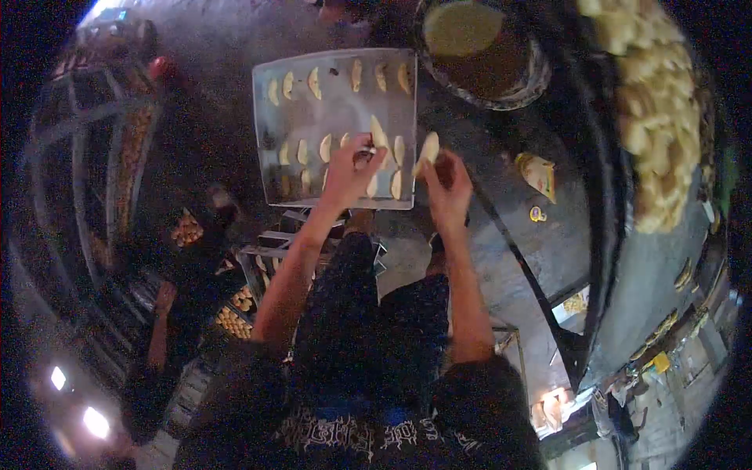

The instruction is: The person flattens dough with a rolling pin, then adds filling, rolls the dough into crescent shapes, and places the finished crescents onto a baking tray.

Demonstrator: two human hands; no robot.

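A pale baking tray (333,116) lies in front of me, with several crescent-shaped dough pieces in rows along its far and near parts. My left hand (354,171) reaches over the tray's near half, thumb and fingers pinched at a slim dough piece (377,129). Just beyond the tray's right edge, my right hand (450,188) is closed around another pale, elongated dough piece (430,146), which points upward. Part of the near row is hidden behind my left hand and wrist.
A large round pan (513,100) with yellowish contents stands beyond the tray's right corner. Many pale dough pieces (654,133) are heaped at far right. A torn packet (537,174) lies on the floor. At left are a metal rack (94,180) and another person's arm (160,325).
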